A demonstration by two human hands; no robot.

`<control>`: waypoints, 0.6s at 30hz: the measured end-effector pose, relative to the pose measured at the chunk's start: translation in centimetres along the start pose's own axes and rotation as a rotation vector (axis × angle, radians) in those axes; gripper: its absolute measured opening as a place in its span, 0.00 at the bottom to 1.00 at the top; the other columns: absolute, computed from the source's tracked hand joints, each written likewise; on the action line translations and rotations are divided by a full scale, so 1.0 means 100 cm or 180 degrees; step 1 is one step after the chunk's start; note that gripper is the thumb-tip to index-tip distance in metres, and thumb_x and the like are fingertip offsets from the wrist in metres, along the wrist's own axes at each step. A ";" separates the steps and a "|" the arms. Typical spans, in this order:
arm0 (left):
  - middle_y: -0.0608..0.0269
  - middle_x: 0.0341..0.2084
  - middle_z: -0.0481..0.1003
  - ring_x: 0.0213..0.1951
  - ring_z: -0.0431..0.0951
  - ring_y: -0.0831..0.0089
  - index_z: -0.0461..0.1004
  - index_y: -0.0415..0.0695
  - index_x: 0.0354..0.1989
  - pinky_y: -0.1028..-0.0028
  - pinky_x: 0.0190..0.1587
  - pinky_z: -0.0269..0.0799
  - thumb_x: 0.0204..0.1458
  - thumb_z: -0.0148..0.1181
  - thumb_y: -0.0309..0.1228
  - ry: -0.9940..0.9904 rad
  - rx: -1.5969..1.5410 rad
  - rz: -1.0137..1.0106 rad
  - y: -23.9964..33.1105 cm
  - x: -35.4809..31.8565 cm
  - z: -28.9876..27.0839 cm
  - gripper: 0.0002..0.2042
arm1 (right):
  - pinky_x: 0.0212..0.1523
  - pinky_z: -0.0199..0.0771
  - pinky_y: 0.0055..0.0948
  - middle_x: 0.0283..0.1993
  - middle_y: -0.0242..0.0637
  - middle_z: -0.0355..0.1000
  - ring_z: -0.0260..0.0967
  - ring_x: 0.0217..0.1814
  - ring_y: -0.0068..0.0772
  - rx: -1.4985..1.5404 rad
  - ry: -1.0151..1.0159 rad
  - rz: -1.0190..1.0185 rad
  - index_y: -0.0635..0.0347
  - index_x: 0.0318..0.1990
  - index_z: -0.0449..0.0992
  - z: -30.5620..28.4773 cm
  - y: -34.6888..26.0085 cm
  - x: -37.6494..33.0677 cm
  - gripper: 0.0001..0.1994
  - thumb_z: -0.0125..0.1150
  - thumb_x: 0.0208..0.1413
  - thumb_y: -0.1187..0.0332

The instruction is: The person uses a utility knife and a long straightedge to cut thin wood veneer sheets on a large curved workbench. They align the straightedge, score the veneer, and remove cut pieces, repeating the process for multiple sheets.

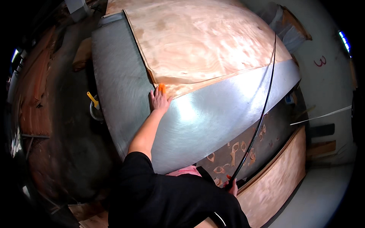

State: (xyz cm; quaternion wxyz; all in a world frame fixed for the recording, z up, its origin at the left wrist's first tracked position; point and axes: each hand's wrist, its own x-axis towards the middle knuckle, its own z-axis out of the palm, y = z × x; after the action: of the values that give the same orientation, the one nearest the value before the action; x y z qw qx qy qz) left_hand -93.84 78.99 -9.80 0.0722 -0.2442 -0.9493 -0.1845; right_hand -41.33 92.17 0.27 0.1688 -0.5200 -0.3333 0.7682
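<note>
My left hand (159, 100) reaches forward with its fingers stretched out over the near-left corner of a pale wood veneer sheet (201, 41). Something orange, like a finger cover (162, 89), sits on one or two of its fingers. The sheet lies on a large shiny metal-topped table (152, 144), and its near edge looks slightly raised, with another layer below. Low on the right, my right hand (232, 186) is closed round the thick end of a long thin black rod (255, 138). The rod slants up and away across the table's right side, its tip over the sheet.
Left of the table is a round container (95, 110) with a yellow-handled tool (92, 100). Wood scraps (234, 152) litter the floor to the right. A veneer stack (277, 182) stands near right, by a pale wall (323, 87). Reddish wood sheets (34, 95) are piled far left.
</note>
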 end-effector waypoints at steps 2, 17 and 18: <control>0.52 0.49 0.60 0.52 0.58 0.60 0.56 0.39 0.52 0.58 0.56 0.44 0.45 0.48 0.50 0.0097 -0.0708 -0.0726 -0.002 0.025 -0.006 0.31 | 0.25 0.56 0.21 0.19 0.29 0.58 0.55 0.23 0.23 -0.0073 0.0082 -0.0014 0.64 0.45 0.65 0.012 0.000 0.003 0.22 0.40 0.55 0.52; 0.59 0.36 0.70 0.36 0.72 0.72 0.66 0.35 0.41 0.75 0.37 0.69 0.50 0.49 0.33 -0.1017 -0.5661 -0.1720 -0.008 0.070 -0.053 0.14 | 0.28 0.58 0.23 0.20 0.32 0.57 0.56 0.24 0.27 -0.0076 0.0140 -0.0063 0.64 0.43 0.65 0.035 -0.030 0.020 0.19 0.40 0.56 0.55; 0.59 0.36 0.71 0.35 0.72 0.73 0.66 0.35 0.41 0.75 0.36 0.70 0.50 0.49 0.32 -0.1161 -0.5391 -0.1802 -0.008 0.057 -0.047 0.14 | 0.28 0.58 0.24 0.20 0.32 0.58 0.56 0.24 0.27 0.0051 0.0147 -0.0061 0.63 0.43 0.65 0.034 -0.032 0.022 0.18 0.41 0.56 0.55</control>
State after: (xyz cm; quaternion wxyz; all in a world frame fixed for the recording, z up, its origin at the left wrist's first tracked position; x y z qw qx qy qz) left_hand -98.95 78.98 -4.39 -0.3305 0.0012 -0.5175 -0.7893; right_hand -45.56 94.69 1.70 0.1879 -0.5329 -0.3281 0.7570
